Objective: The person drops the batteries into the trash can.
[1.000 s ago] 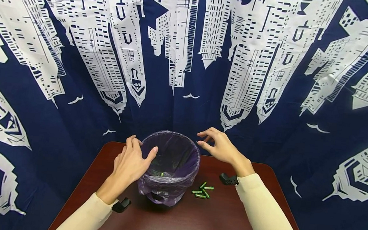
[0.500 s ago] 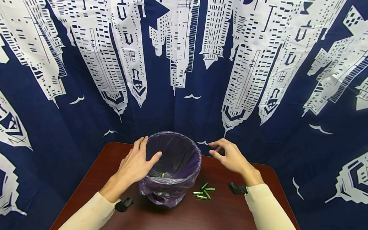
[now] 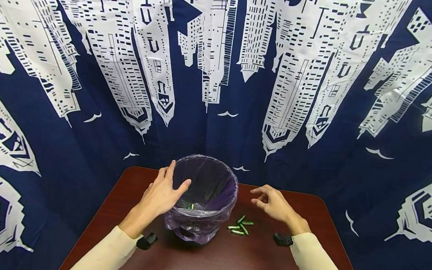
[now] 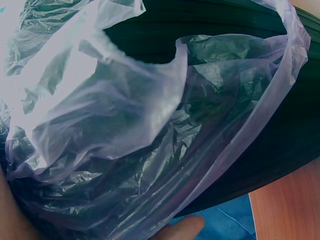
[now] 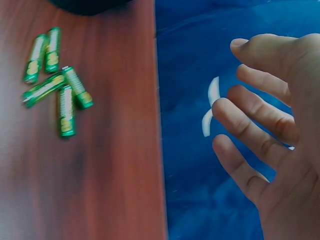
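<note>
In the head view, a dark bin (image 3: 200,217) lined with a thin purple plastic bag stands on the table, its mouth tipped toward me. My left hand (image 3: 161,192) lies against its left rim, thumb spread over the opening and fingers along the outside. The crumpled bag (image 4: 150,100) fills most of the left wrist view. Down inside the bin, a small bit of green (image 3: 192,207) shows. Right of the bin lie several green batteries (image 3: 239,227) in a loose pile. My right hand (image 3: 275,204) hovers beyond them to the right, fingers loosely bent and holding nothing.
The red-brown wooden table (image 3: 252,263) has rounded far corners. A dark blue curtain (image 3: 223,131) with white skyline prints hangs right behind it and around both sides. A black wrist camera (image 3: 283,240) sits on the right wrist and another black camera (image 3: 147,241) on the left.
My right hand has come away from the bin's right side, moving right and down toward the batteries. My left hand has stayed at the left rim, shifting only slightly.
</note>
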A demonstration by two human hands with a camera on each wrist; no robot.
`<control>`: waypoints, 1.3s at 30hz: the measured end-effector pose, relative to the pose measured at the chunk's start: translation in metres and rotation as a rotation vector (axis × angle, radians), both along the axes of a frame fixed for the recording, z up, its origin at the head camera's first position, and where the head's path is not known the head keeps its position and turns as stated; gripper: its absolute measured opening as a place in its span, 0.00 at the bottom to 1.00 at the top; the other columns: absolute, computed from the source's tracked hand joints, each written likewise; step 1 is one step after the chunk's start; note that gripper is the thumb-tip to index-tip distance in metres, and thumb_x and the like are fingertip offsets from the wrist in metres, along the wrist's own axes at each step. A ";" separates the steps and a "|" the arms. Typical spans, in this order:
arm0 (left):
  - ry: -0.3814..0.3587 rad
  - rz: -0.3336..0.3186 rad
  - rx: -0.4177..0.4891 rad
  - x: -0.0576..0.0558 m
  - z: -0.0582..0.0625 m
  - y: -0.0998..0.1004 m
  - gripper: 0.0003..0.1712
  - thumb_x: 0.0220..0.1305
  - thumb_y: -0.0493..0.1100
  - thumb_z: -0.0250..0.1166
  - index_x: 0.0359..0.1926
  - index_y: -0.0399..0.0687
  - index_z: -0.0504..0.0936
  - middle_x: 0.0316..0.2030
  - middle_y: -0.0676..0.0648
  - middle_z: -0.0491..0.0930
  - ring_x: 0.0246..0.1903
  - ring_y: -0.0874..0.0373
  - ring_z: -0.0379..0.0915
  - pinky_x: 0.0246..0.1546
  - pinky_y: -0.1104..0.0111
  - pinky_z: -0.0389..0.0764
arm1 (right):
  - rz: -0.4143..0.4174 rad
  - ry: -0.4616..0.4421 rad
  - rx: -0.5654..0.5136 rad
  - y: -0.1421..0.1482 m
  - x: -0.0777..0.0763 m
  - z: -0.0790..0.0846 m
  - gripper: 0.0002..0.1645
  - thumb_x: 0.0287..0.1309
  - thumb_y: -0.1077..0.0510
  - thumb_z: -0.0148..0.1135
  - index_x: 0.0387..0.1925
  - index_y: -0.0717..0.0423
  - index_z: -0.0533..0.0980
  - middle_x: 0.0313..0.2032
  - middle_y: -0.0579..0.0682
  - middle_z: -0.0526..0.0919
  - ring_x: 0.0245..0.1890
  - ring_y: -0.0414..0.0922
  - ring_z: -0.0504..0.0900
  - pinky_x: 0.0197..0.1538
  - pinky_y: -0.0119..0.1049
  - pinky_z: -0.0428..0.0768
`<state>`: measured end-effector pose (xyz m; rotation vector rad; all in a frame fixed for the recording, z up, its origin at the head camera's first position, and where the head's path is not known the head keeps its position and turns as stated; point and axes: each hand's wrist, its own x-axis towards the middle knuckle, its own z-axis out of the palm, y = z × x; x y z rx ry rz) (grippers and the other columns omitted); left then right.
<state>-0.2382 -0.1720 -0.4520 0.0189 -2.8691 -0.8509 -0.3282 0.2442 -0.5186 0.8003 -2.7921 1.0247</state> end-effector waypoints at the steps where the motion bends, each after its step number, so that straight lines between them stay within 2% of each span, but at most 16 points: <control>1: 0.001 -0.001 0.000 0.000 0.000 0.000 0.60 0.83 0.75 0.59 0.97 0.46 0.49 0.86 0.29 0.65 0.63 0.23 0.88 0.68 0.29 0.86 | -0.004 -0.016 -0.001 0.001 0.001 -0.005 0.18 0.74 0.60 0.80 0.61 0.57 0.90 0.51 0.52 0.91 0.42 0.40 0.92 0.44 0.31 0.85; 8: 0.005 0.001 0.006 -0.001 -0.001 0.000 0.60 0.83 0.74 0.60 0.97 0.45 0.50 0.83 0.26 0.69 0.60 0.25 0.89 0.66 0.31 0.89 | -0.007 -0.081 0.007 0.007 0.006 -0.035 0.18 0.73 0.60 0.81 0.60 0.57 0.90 0.56 0.58 0.91 0.45 0.42 0.92 0.47 0.31 0.88; 12: 0.007 0.003 0.006 -0.001 -0.001 0.000 0.60 0.83 0.74 0.61 0.96 0.45 0.50 0.81 0.26 0.71 0.58 0.25 0.90 0.64 0.32 0.90 | -0.010 -0.117 0.029 0.008 0.009 -0.049 0.19 0.72 0.60 0.82 0.60 0.59 0.90 0.56 0.58 0.91 0.47 0.43 0.90 0.48 0.32 0.88; 20: 0.000 0.005 0.008 -0.001 0.000 0.000 0.60 0.83 0.73 0.62 0.96 0.45 0.51 0.80 0.26 0.72 0.54 0.29 0.91 0.60 0.34 0.93 | -0.008 -0.198 0.032 0.011 0.015 -0.076 0.18 0.72 0.63 0.81 0.59 0.61 0.89 0.58 0.57 0.90 0.51 0.46 0.90 0.54 0.41 0.92; 29: -0.006 0.008 0.012 -0.001 0.000 -0.001 0.60 0.82 0.73 0.62 0.96 0.45 0.51 0.80 0.26 0.72 0.55 0.30 0.91 0.61 0.35 0.93 | -0.018 -0.239 0.012 0.009 0.018 -0.097 0.16 0.71 0.63 0.82 0.57 0.59 0.90 0.55 0.56 0.90 0.49 0.44 0.87 0.49 0.30 0.87; 39: 0.003 0.009 0.011 -0.001 -0.001 -0.001 0.60 0.83 0.74 0.62 0.97 0.46 0.51 0.78 0.25 0.74 0.56 0.29 0.91 0.62 0.33 0.92 | -0.067 -0.233 0.007 0.003 0.019 -0.111 0.13 0.69 0.66 0.82 0.52 0.58 0.92 0.50 0.54 0.89 0.42 0.39 0.84 0.43 0.28 0.83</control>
